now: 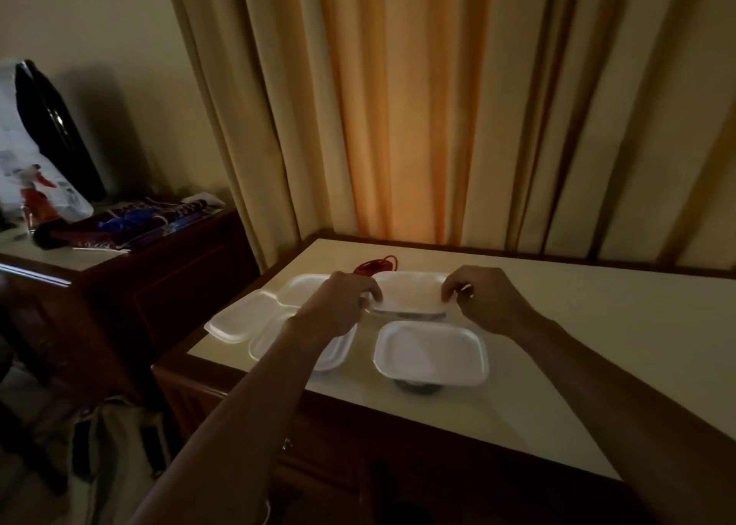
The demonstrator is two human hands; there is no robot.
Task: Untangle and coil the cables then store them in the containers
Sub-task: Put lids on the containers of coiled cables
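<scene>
Two hands at frame centre: my left hand (343, 300) and right hand (484, 298) each pinch one end of far container (410, 293), fingers curled over its rim. Its long axis runs left-right across frame. I count five white plastic pieces on counter (565, 337); lidded container (432, 352) sits nearest. One red cable (374, 266) lies coiled just behind far container.
</scene>
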